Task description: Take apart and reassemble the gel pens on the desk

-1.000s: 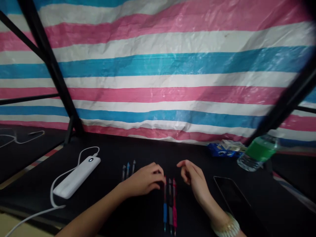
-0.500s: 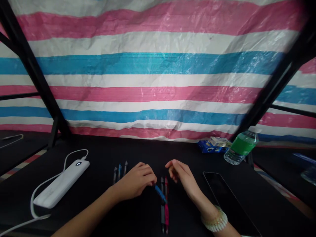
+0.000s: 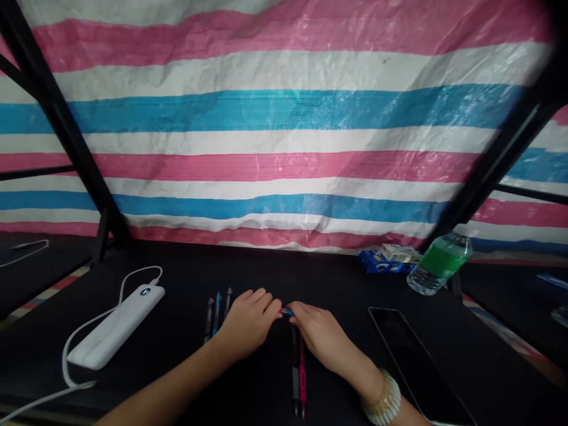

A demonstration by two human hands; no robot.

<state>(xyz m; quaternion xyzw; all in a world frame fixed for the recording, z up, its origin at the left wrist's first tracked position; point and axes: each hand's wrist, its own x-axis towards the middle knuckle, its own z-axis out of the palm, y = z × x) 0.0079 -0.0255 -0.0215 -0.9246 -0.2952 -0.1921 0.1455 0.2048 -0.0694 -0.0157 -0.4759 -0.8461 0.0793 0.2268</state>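
Between my two hands, above the black table, is a blue pen, mostly hidden by the fingers. My left hand is closed on one end of it, and my right hand pinches the other end. Below the right fingers lie a dark grey pen and a pink-red pen, side by side, their upper ends partly covered. Three more pens lie left of my left hand: a dark one, a blue one and another dark one.
A white power bank with a cable lies at left. At right are a black phone, a tilted green-labelled bottle and small blue boxes. Black frame bars and a striped sheet stand behind the table.
My right hand has moved left and down and taken hold of the blue pen. That pen has swung from slanting downward to nearly level. The view has shifted slightly.
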